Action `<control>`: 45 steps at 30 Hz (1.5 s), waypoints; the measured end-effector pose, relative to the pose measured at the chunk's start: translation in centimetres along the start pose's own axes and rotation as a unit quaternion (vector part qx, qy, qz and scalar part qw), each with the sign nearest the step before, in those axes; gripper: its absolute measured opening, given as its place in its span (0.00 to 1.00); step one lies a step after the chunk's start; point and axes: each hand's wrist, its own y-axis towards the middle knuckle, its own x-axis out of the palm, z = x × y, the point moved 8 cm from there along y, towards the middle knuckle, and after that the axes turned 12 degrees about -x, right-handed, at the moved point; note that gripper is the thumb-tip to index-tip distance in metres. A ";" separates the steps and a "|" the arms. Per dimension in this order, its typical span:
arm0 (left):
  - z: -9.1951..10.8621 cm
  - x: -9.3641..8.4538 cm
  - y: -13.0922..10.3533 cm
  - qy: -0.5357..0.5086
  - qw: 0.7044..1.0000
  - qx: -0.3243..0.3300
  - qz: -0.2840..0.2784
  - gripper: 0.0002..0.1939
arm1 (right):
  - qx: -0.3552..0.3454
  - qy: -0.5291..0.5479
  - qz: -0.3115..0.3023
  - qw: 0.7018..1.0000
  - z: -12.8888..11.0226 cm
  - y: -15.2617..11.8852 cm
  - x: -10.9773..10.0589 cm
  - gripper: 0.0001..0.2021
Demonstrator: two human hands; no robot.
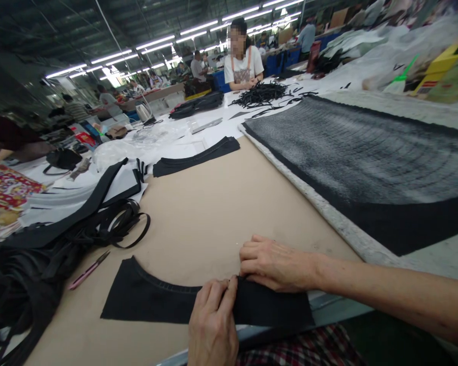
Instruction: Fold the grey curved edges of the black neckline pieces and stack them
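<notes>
A curved black fabric piece (148, 297) lies on the tan board (198, 229) at the near edge, with a stitched line along its inner curve. My left hand (213, 320) is closed on the middle of it, thumb and fingers pressed at its upper edge. Close beside it, my right hand (270, 262) has its fingers curled over the same edge, a little to the right. The fingertips of both hands nearly meet, and they partly hide the cloth there. A second curved black piece (196, 156) rests at the board's far edge.
On the left lies a heap of black fabric strips (26, 279), with pink-handled snips (88, 271) beside it. To the right is a padded board (366, 152) covered in chalk-whitened black cloth. Across the table a person (244, 61) stands behind a pile of black strips (261, 94).
</notes>
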 end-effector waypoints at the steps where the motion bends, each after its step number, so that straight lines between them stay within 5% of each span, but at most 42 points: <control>1: 0.0 0.0 0.1 0.001 1.000 -0.001 -0.006 0.25 | -0.002 -0.001 -0.001 1.000 0.0 -0.1 0.0 0.03; 18: 0.6 0.3 0.5 0.062 0.998 0.009 0.008 0.25 | -0.044 -0.029 -0.006 0.999 0.3 -1.5 -0.8 0.05; 28: 2.4 0.7 0.2 0.136 0.982 0.122 0.046 0.25 | -0.074 -0.093 0.017 0.993 -0.1 -1.8 -0.2 0.07; 32: 2.3 0.8 1.0 0.077 0.994 0.076 -0.006 0.23 | -0.076 -0.099 0.029 0.992 -0.2 -2.0 -0.1 0.06; 38: 2.5 1.0 1.1 0.061 0.995 0.051 0.054 0.22 | -0.043 -0.080 0.023 0.996 0.1 -2.1 -0.5 0.05; 45: 2.4 1.3 1.1 0.027 0.998 0.050 0.020 0.22 | -0.013 -0.009 0.001 1.000 1.7 -2.3 -1.0 0.04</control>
